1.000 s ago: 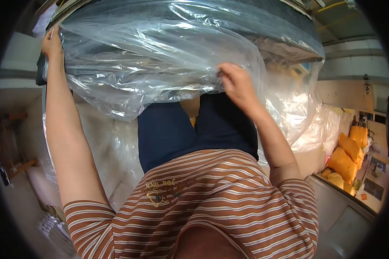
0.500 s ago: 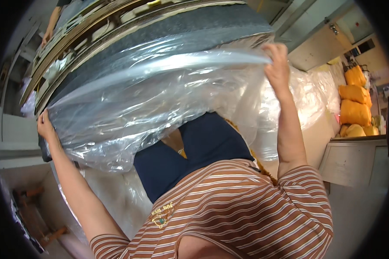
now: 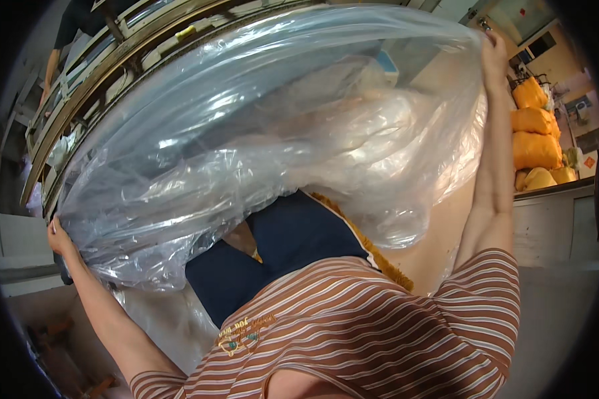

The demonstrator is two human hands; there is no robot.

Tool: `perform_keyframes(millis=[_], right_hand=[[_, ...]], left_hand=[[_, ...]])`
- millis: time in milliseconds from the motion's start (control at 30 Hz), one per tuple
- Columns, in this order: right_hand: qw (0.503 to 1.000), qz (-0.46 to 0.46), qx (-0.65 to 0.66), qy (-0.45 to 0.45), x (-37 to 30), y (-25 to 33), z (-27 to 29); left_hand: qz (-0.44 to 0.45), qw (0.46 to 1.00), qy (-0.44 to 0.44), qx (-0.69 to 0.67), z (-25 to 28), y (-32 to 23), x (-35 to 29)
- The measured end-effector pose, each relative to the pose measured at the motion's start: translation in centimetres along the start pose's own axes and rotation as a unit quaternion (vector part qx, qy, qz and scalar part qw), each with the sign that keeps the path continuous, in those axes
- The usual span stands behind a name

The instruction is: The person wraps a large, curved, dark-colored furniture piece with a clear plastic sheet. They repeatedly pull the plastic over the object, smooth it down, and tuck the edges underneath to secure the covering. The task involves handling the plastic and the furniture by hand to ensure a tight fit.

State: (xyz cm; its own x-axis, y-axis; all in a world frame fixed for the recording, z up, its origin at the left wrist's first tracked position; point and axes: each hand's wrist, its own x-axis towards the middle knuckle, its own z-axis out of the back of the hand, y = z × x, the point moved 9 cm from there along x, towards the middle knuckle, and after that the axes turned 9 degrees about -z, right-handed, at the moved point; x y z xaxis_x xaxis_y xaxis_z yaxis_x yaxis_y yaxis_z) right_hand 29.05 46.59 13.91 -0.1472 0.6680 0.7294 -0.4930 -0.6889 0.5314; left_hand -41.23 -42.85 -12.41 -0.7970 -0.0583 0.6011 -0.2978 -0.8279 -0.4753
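A large sheet of clear plastic film is stretched in front of me, its far edge billowing up in an arc between my hands. My left hand pinches the film at its left end, beside the corner of a frame-like machine or table. My right hand is raised at the far right, closed on the other end of the film. The near part of the film hangs crumpled over my lap. Behind it the dark work surface shows only dimly.
Long metal rails run along the far left. Beyond them a co-worker's arm shows. Orange bundles are stacked on a counter at the right. I sit on a seat with a yellow-brown fuzzy edge.
My right hand has moved up and to the right, lifting the film into a wide billow. My left hand has shifted slightly down and left, still holding its end.
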Motion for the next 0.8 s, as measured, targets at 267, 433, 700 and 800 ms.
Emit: perform_keyframes(millis=[267, 433, 700, 800], right_hand=[[0.902, 0.304, -0.193, 0.237, -17.9, 9.0, -19.2], [0.941, 0.156, -0.011, 0.299, -17.4, 7.9, -22.4], [0.968, 0.162, -0.037, 0.186, -16.0, 10.4, -27.8], [0.969, 0.159, -0.030, 0.189, -15.9, 11.2, -29.6]], left_hand=[[0.006, 0.998, 0.024, 0.053, 3.6, 1.3, -0.9], [-0.012, 0.994, 0.034, 0.103, 4.8, 0.4, -1.2], [0.023, 0.997, 0.035, 0.062, 4.1, -0.8, -2.0], [0.030, 0.998, 0.038, 0.040, 5.3, 1.6, -1.2]])
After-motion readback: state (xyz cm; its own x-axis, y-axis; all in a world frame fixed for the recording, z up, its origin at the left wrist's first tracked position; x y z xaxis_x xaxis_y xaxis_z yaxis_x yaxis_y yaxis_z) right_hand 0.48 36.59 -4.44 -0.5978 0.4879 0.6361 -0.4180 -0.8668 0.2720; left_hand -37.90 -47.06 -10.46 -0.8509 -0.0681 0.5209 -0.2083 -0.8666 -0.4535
